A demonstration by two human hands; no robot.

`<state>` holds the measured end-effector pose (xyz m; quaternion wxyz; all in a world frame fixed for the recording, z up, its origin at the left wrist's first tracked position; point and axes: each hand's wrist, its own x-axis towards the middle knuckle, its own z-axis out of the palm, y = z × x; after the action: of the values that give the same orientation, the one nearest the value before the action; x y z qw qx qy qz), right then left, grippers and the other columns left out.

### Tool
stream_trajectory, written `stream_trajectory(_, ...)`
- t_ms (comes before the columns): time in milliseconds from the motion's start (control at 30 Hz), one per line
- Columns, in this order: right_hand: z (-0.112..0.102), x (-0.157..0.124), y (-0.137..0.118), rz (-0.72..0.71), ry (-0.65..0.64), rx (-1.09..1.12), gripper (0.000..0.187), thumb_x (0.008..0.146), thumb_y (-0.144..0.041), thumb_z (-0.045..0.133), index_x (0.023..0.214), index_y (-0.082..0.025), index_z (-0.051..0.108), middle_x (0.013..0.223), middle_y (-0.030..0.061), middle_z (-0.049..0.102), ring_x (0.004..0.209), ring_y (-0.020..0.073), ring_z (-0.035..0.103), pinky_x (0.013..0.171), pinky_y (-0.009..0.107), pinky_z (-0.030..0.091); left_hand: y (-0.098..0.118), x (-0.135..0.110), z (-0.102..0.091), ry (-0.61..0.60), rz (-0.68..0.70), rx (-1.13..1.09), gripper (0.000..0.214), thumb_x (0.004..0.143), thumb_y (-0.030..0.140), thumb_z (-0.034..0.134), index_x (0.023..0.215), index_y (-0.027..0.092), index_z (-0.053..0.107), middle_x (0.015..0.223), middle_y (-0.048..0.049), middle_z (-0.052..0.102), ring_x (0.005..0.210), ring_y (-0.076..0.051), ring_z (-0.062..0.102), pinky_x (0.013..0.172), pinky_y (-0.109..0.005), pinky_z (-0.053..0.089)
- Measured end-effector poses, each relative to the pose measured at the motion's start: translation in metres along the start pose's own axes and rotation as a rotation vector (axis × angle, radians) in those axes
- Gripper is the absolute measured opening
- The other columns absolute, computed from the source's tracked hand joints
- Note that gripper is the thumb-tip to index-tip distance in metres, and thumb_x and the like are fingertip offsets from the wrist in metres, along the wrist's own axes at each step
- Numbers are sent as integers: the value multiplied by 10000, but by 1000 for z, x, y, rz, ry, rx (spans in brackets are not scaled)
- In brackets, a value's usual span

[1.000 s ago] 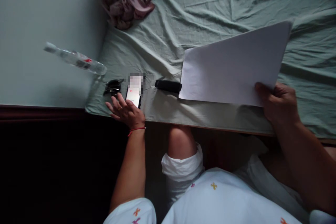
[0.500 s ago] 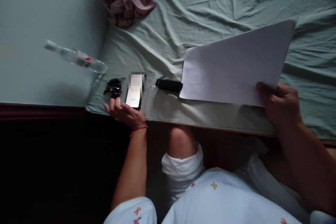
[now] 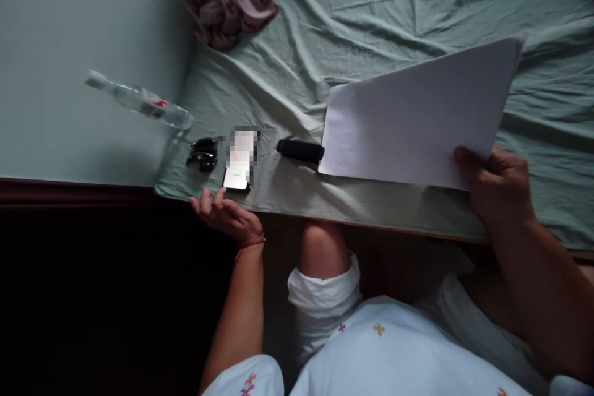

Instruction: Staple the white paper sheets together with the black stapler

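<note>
My right hand (image 3: 499, 189) grips the lower right edge of a stack of white paper (image 3: 408, 117), thumb on top and the other fingers mostly hidden beneath. The stack's right side is raised and its left end reaches a black stapler (image 3: 301, 150), whose right tip meets the paper; whether the sheets lie inside its jaws I cannot make out. My left hand (image 3: 229, 213) is at the table edge, empty, fingers apart and palm turned up. Just beyond its fingertips lies a phone (image 3: 238, 176) with a lit, partly blurred screen.
Left of the phone is a small dark bunch, perhaps keys (image 3: 203, 154). A clear plastic bottle (image 3: 143, 102) stands by the wall. A crumpled pink cloth (image 3: 236, 3) lies at the back. A wrinkled green sheet (image 3: 366, 6) covers the surface; my knee (image 3: 323, 247) is under its front edge.
My left hand has drawn back toward me, away from the phone, and dropped slightly below the table edge. My right hand and the paper have stayed almost still.
</note>
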<state>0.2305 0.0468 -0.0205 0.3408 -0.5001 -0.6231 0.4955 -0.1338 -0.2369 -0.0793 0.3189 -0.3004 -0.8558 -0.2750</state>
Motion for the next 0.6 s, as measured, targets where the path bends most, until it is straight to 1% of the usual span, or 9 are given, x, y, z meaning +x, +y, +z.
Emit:
stream_trajectory(100,0,0,0,1,7,-18,243,797,-409,556,831,-170,585,741,-20,467,606,56,384,561,205,314,2,-5,-2,-32,34,-8,546,1078,417,263,1208,94,684,1432,-247,572,1529,-307,364,1272,-507,260)
stream_trajectory(200,0,-1,-1,1,10,-29,249,798,-412,552,839,-170,592,734,-21,466,600,57,384,558,208,316,8,-11,-3,-58,11,-6,553,1075,432,268,1192,105,698,1446,-247,567,1550,-323,327,1269,-517,235)
stream_trajectory(267,0,-1,-1,-2,5,-29,248,803,-410,545,847,-170,591,741,-19,471,604,60,388,559,212,321,12,-13,-4,-69,-38,10,548,1072,433,269,1231,111,683,1466,-243,558,1559,-324,317,1268,-520,216)
stream_trajectory(333,0,-1,-2,-7,6,-32,242,806,-401,544,854,-169,592,747,-17,473,611,62,389,559,213,317,15,-14,-5,-86,-111,41,552,1069,425,263,1313,114,649,1507,-233,537,1570,-320,304,1270,-526,194)
stream_trajectory(433,0,-1,-2,-12,8,-41,239,809,-397,545,861,-169,594,747,-18,469,619,60,387,565,213,313,16,-13,-4,-145,-222,90,575,1065,414,248,1420,134,604,1599,-208,466,1593,-338,253,1275,-572,132)
stream_trajectory(500,0,-1,-1,-8,1,-45,242,809,-400,546,861,-170,596,745,-18,469,618,60,388,564,213,316,14,-11,-3,-194,-263,113,582,1062,415,247,1464,163,585,1649,-189,408,1604,-354,216,1270,-609,101)
stream_trajectory(600,-1,0,0,-4,-1,-44,233,808,-395,547,849,-170,595,740,-19,470,612,58,387,549,207,313,12,-9,-1,-246,-286,139,579,1059,418,263,1507,201,558,1689,-168,348,1614,-357,178,1264,-636,90)
